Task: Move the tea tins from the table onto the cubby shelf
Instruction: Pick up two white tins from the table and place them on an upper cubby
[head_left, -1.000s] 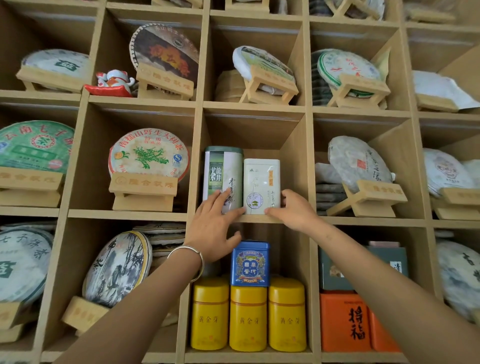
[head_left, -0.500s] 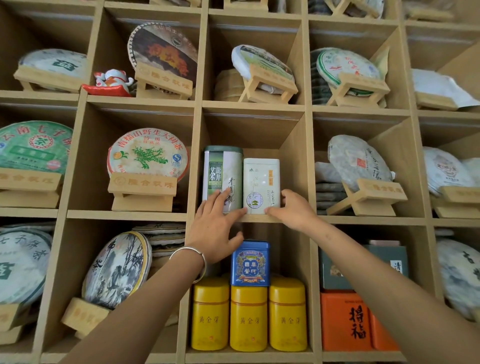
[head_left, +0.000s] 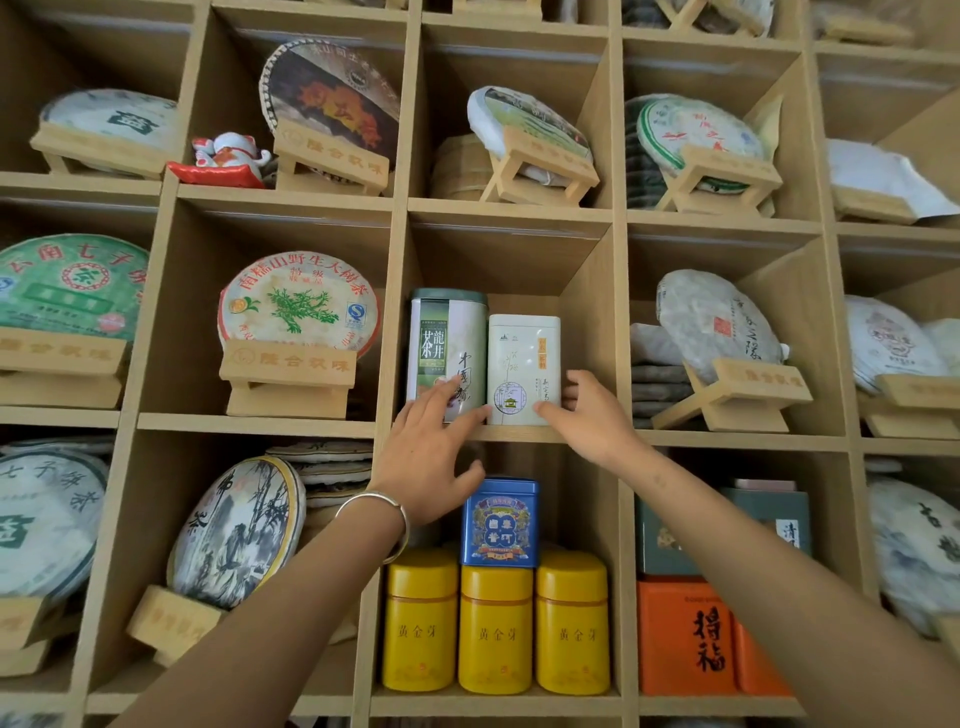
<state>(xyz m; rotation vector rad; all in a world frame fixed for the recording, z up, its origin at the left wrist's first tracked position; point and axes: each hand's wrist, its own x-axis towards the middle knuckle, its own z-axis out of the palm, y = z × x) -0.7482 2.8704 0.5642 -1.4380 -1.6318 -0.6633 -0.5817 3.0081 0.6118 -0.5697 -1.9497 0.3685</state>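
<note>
Two tea tins stand upright, side by side and touching, at the front of the middle cubby of the cubby shelf (head_left: 509, 435): the taller green tin (head_left: 448, 349) on the left and the shorter white tin (head_left: 523, 370) on the right, each with its long axis vertical. The left hand (head_left: 429, 451) reaches up from below with straight, spread fingers laid against the lower front of the green tin, gripping nothing. The right hand (head_left: 589, 415) is at the lower right corner of the white tin, thumb across its front base and fingers beside its right wall; its fingers look loosely bent, touching rather than clamping, though how firmly cannot be told. So each tin lies directly ahead of and slightly above its own hand, the white one nearer the right hand, the green one nearer the left. Both tins appear already set in place, and any remaining nudge would likely go straight back into the cubby. The bench is out of view.
</note>
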